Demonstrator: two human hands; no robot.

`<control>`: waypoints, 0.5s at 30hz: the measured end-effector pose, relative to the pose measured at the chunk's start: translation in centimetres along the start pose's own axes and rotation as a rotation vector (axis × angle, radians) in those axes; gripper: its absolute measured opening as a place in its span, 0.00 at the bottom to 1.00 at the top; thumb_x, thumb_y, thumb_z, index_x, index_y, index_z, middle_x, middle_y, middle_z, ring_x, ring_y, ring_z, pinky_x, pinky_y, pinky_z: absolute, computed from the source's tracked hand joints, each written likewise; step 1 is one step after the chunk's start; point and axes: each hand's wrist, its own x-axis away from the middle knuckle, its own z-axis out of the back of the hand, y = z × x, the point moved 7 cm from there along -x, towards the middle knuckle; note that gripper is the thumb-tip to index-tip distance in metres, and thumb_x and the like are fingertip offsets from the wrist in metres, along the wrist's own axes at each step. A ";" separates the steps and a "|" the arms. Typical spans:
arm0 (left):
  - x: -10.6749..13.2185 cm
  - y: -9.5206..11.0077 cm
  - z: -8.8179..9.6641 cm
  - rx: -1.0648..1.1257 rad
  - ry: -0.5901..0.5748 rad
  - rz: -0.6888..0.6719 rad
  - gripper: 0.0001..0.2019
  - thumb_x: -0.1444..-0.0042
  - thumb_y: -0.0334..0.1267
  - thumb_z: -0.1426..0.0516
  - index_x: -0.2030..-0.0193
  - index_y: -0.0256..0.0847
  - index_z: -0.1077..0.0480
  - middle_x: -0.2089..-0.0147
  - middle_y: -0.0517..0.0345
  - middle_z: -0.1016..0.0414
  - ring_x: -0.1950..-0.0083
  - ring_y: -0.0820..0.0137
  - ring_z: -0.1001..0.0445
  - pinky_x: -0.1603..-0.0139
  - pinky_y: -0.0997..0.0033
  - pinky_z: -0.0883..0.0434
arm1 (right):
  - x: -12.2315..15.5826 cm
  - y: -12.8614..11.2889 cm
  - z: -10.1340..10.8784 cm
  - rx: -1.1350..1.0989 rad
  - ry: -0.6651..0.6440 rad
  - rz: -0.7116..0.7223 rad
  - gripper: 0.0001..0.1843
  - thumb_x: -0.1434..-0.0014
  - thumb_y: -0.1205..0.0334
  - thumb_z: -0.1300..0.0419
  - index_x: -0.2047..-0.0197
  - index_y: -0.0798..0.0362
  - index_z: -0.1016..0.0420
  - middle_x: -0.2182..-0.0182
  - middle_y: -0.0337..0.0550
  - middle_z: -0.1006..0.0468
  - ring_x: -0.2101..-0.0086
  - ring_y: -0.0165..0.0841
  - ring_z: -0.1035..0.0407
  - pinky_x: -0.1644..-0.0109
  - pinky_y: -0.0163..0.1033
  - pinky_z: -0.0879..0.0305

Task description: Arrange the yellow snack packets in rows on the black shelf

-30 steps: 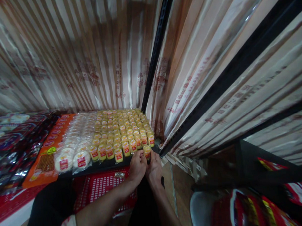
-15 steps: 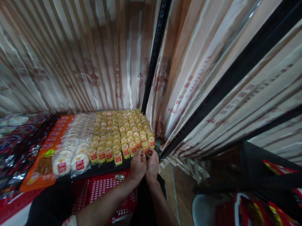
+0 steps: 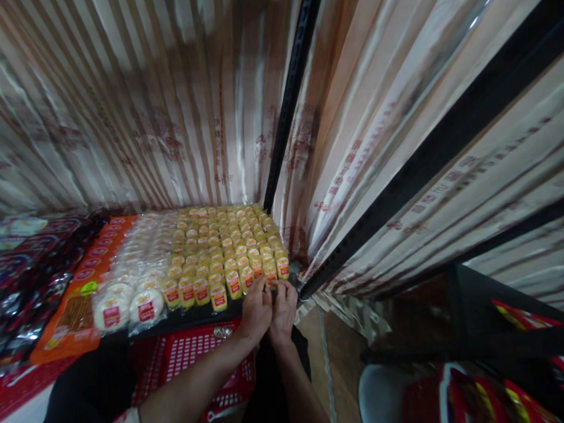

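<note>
Rows of small yellow snack packs with red labels [image 3: 223, 251] fill the right end of a black shelf [image 3: 193, 314]. My left hand [image 3: 256, 312] and my right hand [image 3: 282, 310] sit side by side at the shelf's front right corner. Their fingers are curled together against the nearest yellow pack [image 3: 270, 273] in the front row. What the fingertips pinch is mostly hidden by the hands themselves. Round white packs [image 3: 127, 308] with red labels lie to the left of the yellow ones.
An orange packet [image 3: 75, 308] and dark red packets [image 3: 18, 279] lie further left. A red plastic basket [image 3: 195, 359] sits below the shelf. Striped plastic sheeting [image 3: 165, 104] hangs behind, with black shelf posts [image 3: 290, 92]. Red bags [image 3: 481, 396] lie at the lower right.
Both hands have moved up and forward from the shelf edge to the front row of yellow packs. The loose pack seen a second ago now stands in that row.
</note>
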 end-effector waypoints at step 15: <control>0.6 0.2 -1.7 -0.195 -0.060 -0.188 0.21 0.44 0.29 0.56 0.46 0.33 0.34 0.44 0.46 0.32 0.42 0.63 0.36 0.37 0.57 0.41 | -0.3 0.6 -0.2 -0.132 -0.060 -0.061 0.13 0.39 0.58 0.55 0.57 0.51 0.34 0.62 0.45 0.34 0.59 0.36 0.38 0.52 0.45 0.37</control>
